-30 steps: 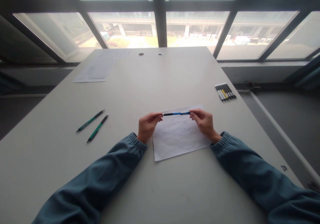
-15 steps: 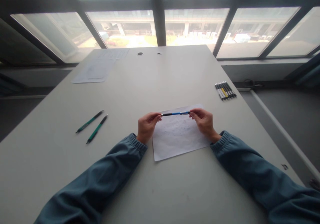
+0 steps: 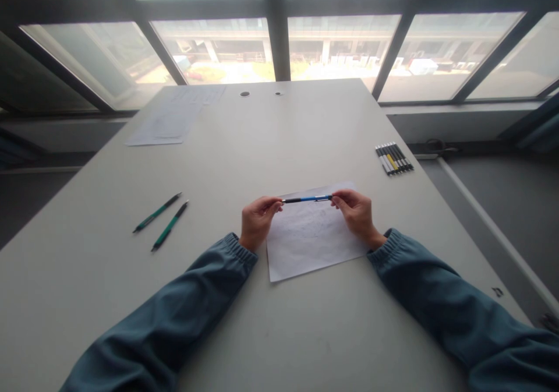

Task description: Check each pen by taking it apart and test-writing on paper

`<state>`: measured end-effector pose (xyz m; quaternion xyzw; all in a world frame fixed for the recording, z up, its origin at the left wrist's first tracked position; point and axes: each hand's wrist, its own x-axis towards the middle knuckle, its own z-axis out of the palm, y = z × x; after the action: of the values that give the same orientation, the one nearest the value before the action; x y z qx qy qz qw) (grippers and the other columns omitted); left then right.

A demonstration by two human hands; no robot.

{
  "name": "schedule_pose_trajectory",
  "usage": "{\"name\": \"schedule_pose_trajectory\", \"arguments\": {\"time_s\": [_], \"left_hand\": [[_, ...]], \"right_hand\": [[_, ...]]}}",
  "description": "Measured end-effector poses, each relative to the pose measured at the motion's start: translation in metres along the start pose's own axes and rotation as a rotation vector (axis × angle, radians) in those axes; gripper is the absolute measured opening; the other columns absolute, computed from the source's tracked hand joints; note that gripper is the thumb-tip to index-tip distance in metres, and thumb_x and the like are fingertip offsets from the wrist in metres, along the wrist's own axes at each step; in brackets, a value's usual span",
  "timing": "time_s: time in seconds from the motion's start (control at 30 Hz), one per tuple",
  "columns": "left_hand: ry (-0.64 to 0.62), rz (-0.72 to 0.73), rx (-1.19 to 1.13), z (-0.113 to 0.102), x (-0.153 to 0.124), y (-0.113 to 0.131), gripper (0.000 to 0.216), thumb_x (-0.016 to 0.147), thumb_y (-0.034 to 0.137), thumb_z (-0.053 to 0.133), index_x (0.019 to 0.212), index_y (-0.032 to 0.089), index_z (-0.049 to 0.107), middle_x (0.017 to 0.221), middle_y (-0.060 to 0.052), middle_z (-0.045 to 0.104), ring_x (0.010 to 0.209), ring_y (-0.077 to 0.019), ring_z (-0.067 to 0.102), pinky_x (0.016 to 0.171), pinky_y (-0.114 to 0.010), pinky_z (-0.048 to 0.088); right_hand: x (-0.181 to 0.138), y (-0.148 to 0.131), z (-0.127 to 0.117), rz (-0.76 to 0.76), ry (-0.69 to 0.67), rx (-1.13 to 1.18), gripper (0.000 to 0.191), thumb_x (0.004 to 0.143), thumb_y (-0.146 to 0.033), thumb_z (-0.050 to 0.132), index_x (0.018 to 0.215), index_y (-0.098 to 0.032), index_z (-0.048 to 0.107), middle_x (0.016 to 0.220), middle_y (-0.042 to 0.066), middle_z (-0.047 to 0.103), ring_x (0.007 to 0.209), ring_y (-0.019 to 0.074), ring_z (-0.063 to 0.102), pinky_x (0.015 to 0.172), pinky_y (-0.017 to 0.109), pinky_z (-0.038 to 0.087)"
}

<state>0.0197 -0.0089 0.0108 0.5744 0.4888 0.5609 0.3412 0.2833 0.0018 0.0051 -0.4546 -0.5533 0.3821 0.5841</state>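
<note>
At the near side, creased blue-grey sleeves [image 3: 174,316], slanting inward to gathered, elastic-looking cuffs over a smooth white table [image 3: 318,316]. Just beyond, left hand [image 3: 257,221] and right hand [image 3: 356,214] at about the same height, turned in toward each other, with thumb and fingertips of each pinched on opposite ends of a blue pen [image 3: 307,198]: left at the black-grip end, right at the clip end. Between the hands, over the upper part of a flat sheet of paper [image 3: 314,255], nearly level: a slim, straight barrel, bright blue with a dark clip. On the paper, faint markings. Off to the left, two green pens [image 3: 170,225] with dark ends, slanted almost parallel, apart. Farther, by the right edge, a row of white, black and yellow pens [image 3: 393,159], packed side by side. At the far left, thin overlapping papers [image 3: 163,125]; beyond, dark-framed window panes [image 3: 345,48].
</note>
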Motion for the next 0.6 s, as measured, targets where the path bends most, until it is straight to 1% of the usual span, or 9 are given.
{"name": "schedule_pose_trajectory", "arguments": {"time_s": [0.27,0.47,0.6], "left_hand": [[-0.007,0.009,0.009,0.0000,0.0002,0.0026,0.023,0.083,0.037,0.076,0.090,0.016,0.077,0.081,-0.006,0.075,0.068,-0.0147,0.070,0.068,-0.027,0.059],[-0.009,-0.001,-0.001,-0.0004,0.0002,-0.0006,0.023,0.083,0.037,0.077,0.091,0.016,0.077,0.082,-0.006,0.075,0.069,-0.0148,0.070,0.069,-0.027,0.059],[-0.004,-0.017,-0.019,0.0007,0.0006,0.0017,0.023,0.083,0.036,0.077,0.090,0.015,0.077,0.080,-0.006,0.075,0.067,-0.0144,0.070,0.067,-0.026,0.059]], "right_hand": [[0.0005,0.0013,-0.0011,-0.006,-0.012,-0.008,0.014,0.084,-0.031,0.073,0.090,-0.019,0.074,0.073,0.002,0.071,0.065,0.0146,0.065,0.061,0.028,0.053],[0.0006,0.0021,-0.0010,-0.009,-0.011,0.000,0.012,0.085,-0.029,0.073,0.090,-0.019,0.074,0.072,0.002,0.071,0.064,0.0145,0.065,0.061,0.028,0.053],[0.0007,0.0019,-0.0011,-0.010,-0.014,-0.002,0.011,0.085,-0.028,0.073,0.090,-0.018,0.074,0.072,0.002,0.071,0.064,0.0141,0.065,0.061,0.028,0.053]]}}
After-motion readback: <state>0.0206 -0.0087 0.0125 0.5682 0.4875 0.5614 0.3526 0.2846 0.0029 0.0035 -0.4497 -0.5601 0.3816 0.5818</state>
